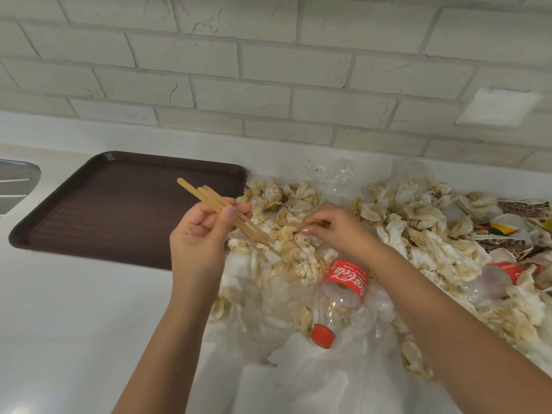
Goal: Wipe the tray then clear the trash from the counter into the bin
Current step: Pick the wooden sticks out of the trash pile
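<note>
Our left hand (206, 234) gripped a bundle of wooden sticks (206, 195) over the tray (104, 210) edge; our right hand (336, 230) pinched another stick (317, 223) among stained napkins (424, 222); the splayed bundle could have slipped if overloaded; no bin showed.

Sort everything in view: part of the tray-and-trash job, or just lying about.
Job: tray; wooden sticks, gripped by the left hand, one pinched by the right hand; stained napkins; cola bottle; crushed paper cups; clear plastic.
Just there: wall plate; metal object at far left.
</note>
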Demonstrator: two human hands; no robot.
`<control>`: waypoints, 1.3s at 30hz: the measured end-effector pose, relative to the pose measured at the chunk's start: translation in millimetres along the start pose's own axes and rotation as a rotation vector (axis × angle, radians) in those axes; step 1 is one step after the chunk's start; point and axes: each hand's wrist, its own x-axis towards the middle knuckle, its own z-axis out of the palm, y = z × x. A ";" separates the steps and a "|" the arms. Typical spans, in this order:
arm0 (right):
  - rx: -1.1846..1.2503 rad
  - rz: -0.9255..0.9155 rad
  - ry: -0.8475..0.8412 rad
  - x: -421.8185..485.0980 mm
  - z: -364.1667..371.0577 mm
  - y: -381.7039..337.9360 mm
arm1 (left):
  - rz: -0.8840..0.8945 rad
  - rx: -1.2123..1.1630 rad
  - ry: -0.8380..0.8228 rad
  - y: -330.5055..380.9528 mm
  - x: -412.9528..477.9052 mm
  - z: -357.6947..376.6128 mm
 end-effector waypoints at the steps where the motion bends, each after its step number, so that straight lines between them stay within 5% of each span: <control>1: 0.045 0.016 0.036 -1.1 -3.1 1.4 | 0.008 -0.019 0.020 1.0 0.7 1.1; 6: 0.308 0.068 0.208 -5.1 -14.7 -0.3 | -0.046 -0.158 0.087 -0.4 9.5 0.1; 12: 1.066 0.108 0.385 -5.4 -35.1 -6.4 | -0.032 -0.133 0.102 -2.0 11.0 1.7; 17: 1.231 0.093 0.398 -11.3 -46.0 -18.2 | -0.028 -0.119 0.004 -7.0 9.3 6.4; 24: 0.550 0.156 -0.228 -47.9 -0.9 -69.1 | -0.044 -0.239 -0.024 -11.5 5.0 19.2; 36: 0.072 0.148 -0.301 -31.3 -12.0 -57.7 | -0.029 -0.294 0.199 -27.9 26.5 0.2; 39: -0.168 0.237 -0.144 -5.7 -29.5 -44.0 | -0.108 -0.328 0.206 -43.6 39.9 -6.3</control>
